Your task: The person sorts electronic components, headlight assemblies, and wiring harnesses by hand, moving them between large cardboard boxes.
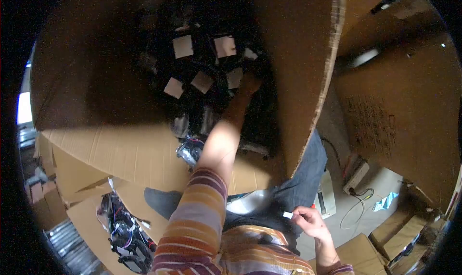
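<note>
A: Where's the L arm?
B: Rises from bottom ctr in a striped sleeve [197, 215], forearm bare, nearly straight, slanting up & right into a big open cardboard box [301, 58]. L hand [250, 82] is upper ctr, in deep shadow.

A: Holding anything?
B: Can't tell; fingers are lost in the dark. It's just beside a pale square [235, 78], one of several among dark parts [211, 63] filling the box's upper ctr.

A: And the R hand [312, 222]?
B: Lower right, outside the box, wrist up from the bottom edge. Thumb & fingers pinched narrow on a small white piece [288, 215], its end poking out left.

A: Edges?
B: Box's cut rim curves from top, right of ctr, down to lower ctr, btwn the two hands. The near wall, partly sunlit, spans mid-left to ctr; L forearm passes over it, near a clear-wrapped part [190, 151].

A: Open room?
B: Box mouth is wide to the L arm's left; right wall is closer. R hand has grey floor [332, 131] beyond it, w/ a pale cable [342, 219] at right. Lower left: a black wired assembly [127, 231] on cardboard.
</note>
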The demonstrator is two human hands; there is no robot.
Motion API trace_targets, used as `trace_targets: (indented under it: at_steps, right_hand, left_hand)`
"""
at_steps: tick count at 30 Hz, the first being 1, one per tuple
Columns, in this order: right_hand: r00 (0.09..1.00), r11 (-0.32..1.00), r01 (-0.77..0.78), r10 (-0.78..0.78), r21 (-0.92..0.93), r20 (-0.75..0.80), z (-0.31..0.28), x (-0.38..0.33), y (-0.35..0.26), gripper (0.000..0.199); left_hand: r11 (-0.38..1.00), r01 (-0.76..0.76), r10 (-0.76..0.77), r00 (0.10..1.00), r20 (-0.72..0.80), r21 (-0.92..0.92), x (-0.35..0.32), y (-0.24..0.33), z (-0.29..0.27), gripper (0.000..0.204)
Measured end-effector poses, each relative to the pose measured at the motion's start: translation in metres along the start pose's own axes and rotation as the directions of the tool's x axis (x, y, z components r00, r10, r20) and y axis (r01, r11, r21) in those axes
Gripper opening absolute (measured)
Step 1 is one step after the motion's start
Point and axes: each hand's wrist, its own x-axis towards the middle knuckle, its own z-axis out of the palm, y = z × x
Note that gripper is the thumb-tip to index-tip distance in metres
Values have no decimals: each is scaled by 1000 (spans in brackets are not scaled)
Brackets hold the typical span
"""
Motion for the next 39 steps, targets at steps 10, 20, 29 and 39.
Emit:
trace_targets:
  at_steps: [10, 20, 29, 39]
  right_hand:
    - [997, 999, 34, -32, 14, -73, 2, -4, -8, 9]
    - [984, 953, 179, -171, -244, 51, 39, -23, -26, 8]
    - [947, 899, 287, -214, -331, 240, 83, -30, -49, 10]
    - [888, 827, 432, -319, -360, 331, 102, -36, -65, 9]
  left_hand:
    - [999, 34, -33, 978, -204, -1, -80, 63, -25, 20]
    - [697, 163, -68, 984, 162, -699, -194, 151, -137, 23]
    - [788, 306, -188, 946, 264, -534, -303, 172, -181, 23]
    - [981, -51, 75, 989, 124, -186, -339, 185, -175, 32]
